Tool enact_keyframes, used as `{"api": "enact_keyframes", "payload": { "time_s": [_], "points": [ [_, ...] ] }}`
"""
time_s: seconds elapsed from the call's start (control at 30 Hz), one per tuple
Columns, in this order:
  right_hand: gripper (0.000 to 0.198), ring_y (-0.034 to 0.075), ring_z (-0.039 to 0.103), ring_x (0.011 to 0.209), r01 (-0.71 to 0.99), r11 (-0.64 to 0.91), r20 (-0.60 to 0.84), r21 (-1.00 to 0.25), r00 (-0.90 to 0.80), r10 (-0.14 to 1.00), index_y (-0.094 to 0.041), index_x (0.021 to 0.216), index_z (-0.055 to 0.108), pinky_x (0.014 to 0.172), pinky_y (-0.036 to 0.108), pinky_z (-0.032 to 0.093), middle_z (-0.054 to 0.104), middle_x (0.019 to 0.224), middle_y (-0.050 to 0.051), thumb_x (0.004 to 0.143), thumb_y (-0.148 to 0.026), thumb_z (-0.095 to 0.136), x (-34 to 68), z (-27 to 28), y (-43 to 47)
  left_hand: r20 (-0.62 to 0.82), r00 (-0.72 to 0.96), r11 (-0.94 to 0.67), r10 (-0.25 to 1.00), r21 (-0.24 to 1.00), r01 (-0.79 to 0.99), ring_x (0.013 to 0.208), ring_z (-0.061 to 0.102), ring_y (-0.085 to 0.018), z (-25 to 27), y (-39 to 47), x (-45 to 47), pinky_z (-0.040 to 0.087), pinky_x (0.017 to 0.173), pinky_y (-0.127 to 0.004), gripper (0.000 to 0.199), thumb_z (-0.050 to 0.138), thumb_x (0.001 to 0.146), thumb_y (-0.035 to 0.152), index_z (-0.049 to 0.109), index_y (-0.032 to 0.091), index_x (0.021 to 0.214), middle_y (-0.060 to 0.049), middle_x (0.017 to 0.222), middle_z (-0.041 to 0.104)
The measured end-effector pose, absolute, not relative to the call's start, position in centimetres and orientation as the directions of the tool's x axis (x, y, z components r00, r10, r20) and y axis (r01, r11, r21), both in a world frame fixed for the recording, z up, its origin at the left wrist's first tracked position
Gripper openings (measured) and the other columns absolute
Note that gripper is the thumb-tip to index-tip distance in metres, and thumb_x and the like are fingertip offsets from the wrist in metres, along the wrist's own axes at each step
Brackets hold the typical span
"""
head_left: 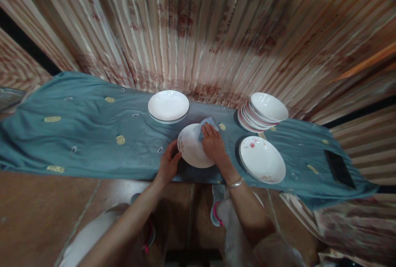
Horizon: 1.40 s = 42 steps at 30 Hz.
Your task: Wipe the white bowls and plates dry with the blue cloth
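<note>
A white plate [193,153] with a small printed pattern near its left rim is in front of me, at the near side of the cloth-covered table. My left hand [169,160] grips its left edge, thumb on top and the other fingers at the rim. Over the plate's right side, my right hand [213,141] presses a light blue cloth [208,121] against the surface. The cloth sticks out past the fingertips at the far rim; the rest is hidden under the hand.
White plates [168,105] are stacked at the back. A stack of bowls [268,108] stands back right, with flower-patterned plates [262,159] nearer me. A black phone-like object [339,168] lies at the right end of the green tablecloth [89,135]. A pleated curtain [192,31] hangs behind.
</note>
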State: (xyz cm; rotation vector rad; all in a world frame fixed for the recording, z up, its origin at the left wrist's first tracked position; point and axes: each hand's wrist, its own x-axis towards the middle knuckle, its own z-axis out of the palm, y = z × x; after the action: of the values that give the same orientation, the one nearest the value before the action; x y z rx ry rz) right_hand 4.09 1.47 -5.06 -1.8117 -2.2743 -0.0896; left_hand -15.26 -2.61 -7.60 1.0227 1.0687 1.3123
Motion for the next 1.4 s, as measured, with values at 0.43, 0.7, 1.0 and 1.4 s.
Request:
{"api": "enact_keyframes", "payload": {
  "time_s": [0.43, 0.7, 1.0, 1.4],
  "points": [
    [0.057, 0.033, 0.042, 0.144, 0.966, 0.250, 0.147, -0.065, -0.238, 0.960, -0.003, 0.146, 0.049, 0.116, 0.053, 0.038, 0.047, 0.153, 0.025, 0.090, -0.003, 0.041, 7.0, -4.4, -0.2, -0.016, -0.020, 0.010, 1.000, 0.969, -0.245, 0.117, 0.064, -0.030, -8.0, -2.4, -15.1, 0.043, 0.110, -0.049, 0.049, 0.076, 0.068, 0.036, 0.067, 0.020, 0.114, -0.010, 0.119, 0.073],
    [0.049, 0.032, 0.040, 0.144, 0.941, 0.329, 0.142, -0.074, -0.317, 0.938, -0.006, 0.137, 0.059, 0.121, 0.056, 0.031, 0.059, 0.142, 0.022, 0.088, -0.007, 0.051, 8.1, -3.8, -1.7, -0.018, -0.026, 0.011, 1.000, 0.970, -0.244, 0.121, 0.062, -0.031, -8.1, -2.3, -15.2, 0.041, 0.112, -0.050, 0.049, 0.076, 0.068, 0.035, 0.067, 0.020, 0.114, -0.011, 0.121, 0.072],
    [0.034, 0.029, 0.048, 0.136, 0.919, 0.393, 0.133, -0.024, -0.387, 0.912, -0.009, 0.115, 0.073, 0.123, 0.049, 0.034, 0.071, 0.121, 0.017, 0.091, -0.008, 0.049, 9.0, -1.7, -3.7, -0.007, -0.056, -0.006, 0.998, 0.971, -0.237, 0.118, 0.063, -0.032, -8.3, -2.1, -15.0, 0.041, 0.112, -0.051, 0.050, 0.078, 0.066, 0.038, 0.068, 0.019, 0.111, -0.011, 0.118, 0.073],
    [0.035, 0.025, 0.056, 0.133, 0.842, 0.479, 0.118, -0.249, -0.465, 0.878, -0.015, 0.115, 0.074, 0.124, 0.054, 0.034, 0.069, 0.129, 0.013, 0.088, -0.008, 0.053, 11.8, -1.6, -4.9, -0.041, -0.046, 0.027, 0.998, 0.963, -0.268, 0.122, 0.062, -0.032, -8.1, -2.2, -14.9, 0.039, 0.115, -0.052, 0.051, 0.078, 0.063, 0.036, 0.067, 0.019, 0.110, -0.011, 0.119, 0.073]
  ]
}}
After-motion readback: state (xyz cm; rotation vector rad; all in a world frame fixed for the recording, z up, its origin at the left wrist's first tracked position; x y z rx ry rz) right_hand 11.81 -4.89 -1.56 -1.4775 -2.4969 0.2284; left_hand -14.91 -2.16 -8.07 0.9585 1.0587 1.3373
